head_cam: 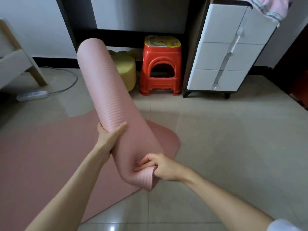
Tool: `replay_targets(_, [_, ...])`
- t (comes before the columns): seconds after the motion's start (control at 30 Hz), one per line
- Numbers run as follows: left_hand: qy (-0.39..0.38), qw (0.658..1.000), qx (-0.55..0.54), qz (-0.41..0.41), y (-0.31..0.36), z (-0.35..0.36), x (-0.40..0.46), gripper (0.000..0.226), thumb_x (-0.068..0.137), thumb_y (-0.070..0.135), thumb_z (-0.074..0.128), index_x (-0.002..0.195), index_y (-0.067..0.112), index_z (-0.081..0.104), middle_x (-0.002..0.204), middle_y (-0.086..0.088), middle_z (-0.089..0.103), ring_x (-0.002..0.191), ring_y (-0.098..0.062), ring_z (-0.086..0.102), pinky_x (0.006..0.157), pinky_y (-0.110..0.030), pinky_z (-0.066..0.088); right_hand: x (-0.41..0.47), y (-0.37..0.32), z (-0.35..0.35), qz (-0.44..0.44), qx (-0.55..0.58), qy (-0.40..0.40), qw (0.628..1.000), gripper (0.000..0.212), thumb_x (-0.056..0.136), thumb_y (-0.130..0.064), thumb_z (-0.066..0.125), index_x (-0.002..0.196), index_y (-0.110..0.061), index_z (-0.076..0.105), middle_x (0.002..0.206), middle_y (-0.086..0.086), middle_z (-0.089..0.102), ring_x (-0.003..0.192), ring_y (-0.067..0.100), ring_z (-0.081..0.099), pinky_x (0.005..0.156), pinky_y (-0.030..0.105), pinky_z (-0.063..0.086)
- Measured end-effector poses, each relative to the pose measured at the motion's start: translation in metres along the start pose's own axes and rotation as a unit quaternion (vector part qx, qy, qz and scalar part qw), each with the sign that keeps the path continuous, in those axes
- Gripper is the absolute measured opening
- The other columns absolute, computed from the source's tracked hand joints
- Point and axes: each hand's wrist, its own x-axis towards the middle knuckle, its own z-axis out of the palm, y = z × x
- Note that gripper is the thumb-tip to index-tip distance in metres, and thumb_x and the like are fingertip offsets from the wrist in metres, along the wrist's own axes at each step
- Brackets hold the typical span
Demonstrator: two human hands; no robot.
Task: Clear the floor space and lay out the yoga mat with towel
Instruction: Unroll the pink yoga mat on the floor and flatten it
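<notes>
We hold the pink mat up over the floor, still mostly a fat roll with a ribbed skin, its loose part lying flat on the tiles at our left. If it swings, its far end could bump the red stool close behind it. Our left hand cups the roll from below and our right hand pinches its near edge, so a slip there could drop it crooked.

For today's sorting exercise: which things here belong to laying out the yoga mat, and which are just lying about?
Belong to the job:
pink yoga mat, partly unrolled
left hand, holding the roll
right hand, gripping the mat's end
striped towel

Lying about:
red plastic stool
yellow stool
white drawer cabinet
power strip
</notes>
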Motion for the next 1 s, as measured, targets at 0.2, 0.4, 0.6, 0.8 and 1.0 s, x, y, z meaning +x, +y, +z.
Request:
replay_targets(0.2, [0.164,0.980,0.104,-0.035,-0.056,-0.022,-0.002,0.083,0.056,0.015,0.066,0.131,0.011,0.028,0.121,-0.023,0.053,0.103,-0.036,0.056,0.092,-0.050,0.050,-0.001,0.048,0.006,0.108,0.143,-0.063,0.982,0.065,0.077,0.022,0.034,0.136,-0.003,0.037,0.144,0.015,0.044,0.130,0.018,0.040,0.070,0.011,0.038])
replay_targets(0.4, [0.141,0.974,0.175,-0.018,-0.073,-0.033,-0.002,0.067,0.074,0.005,0.058,0.134,0.013,0.029,0.122,-0.024,0.054,0.109,-0.039,0.054,0.096,-0.051,0.046,0.000,0.114,-0.002,0.349,0.306,0.291,0.837,0.041,0.090,-0.017,0.051,0.130,-0.008,0.043,0.128,0.011,0.049,0.114,0.031,0.048,0.084,0.039,0.043])
replay_targets(0.6, [0.073,0.985,0.157,0.011,-0.070,-0.031,0.011,0.057,0.078,-0.002,0.056,0.127,0.012,0.032,0.104,-0.010,0.054,0.094,-0.025,0.053,0.093,-0.051,0.049,0.020,0.139,0.015,0.367,0.576,0.252,0.686,0.037,0.092,-0.018,0.052,0.126,-0.006,0.045,0.103,0.025,0.062,0.074,0.028,0.068,0.056,0.030,0.058])
replay_targets(0.8, [0.031,0.978,0.205,0.016,-0.075,-0.021,0.022,0.051,0.080,0.000,0.058,0.123,0.012,0.034,0.106,-0.011,0.054,0.095,-0.027,0.053,0.095,-0.052,0.047,0.045,0.139,-0.005,0.361,0.396,0.429,0.727,0.008,0.085,0.004,0.050,0.089,0.005,0.057,0.060,0.016,0.063,0.043,0.013,0.062,0.041,0.021,0.048])
replay_targets(1.0, [-0.043,0.942,0.332,0.029,-0.059,0.042,0.024,0.063,0.079,0.005,0.057,0.133,0.012,0.025,0.115,-0.023,0.056,0.101,-0.038,0.055,0.082,-0.038,0.046,-0.002,0.139,-0.044,0.322,0.109,0.557,0.758,0.019,0.087,-0.008,0.047,0.105,-0.002,0.048,0.091,0.015,0.048,0.089,0.031,0.053,0.084,0.040,0.041])
